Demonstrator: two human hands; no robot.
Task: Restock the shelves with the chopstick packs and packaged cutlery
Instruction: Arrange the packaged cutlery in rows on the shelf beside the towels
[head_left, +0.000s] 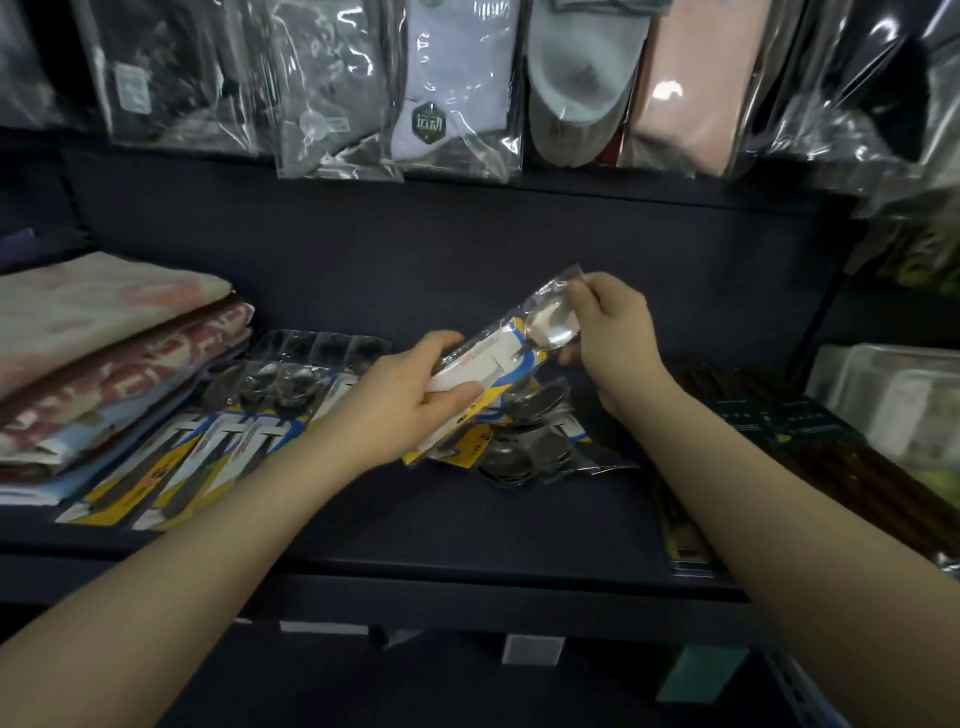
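Observation:
A clear spoon pack (524, 343) with a yellow, blue and white card is held tilted above the dark shelf (467, 530). My left hand (415, 395) grips its lower card end. My right hand (613, 322) pinches its top plastic edge by the spoon bowl. More spoon packs (524, 447) lie in a loose pile right under it. A row of similar cutlery packs (208, 441) lies flat to the left. Dark brown chopstick packs (810, 441) lie at the right of the shelf, partly behind my right forearm.
Folded towels (104, 353) are stacked at the far left. Bagged socks (447, 88) hang in a row above the shelf. A clear plastic container (893, 400) stands at the far right. Price tags (532, 649) sit on the shelf's front rail.

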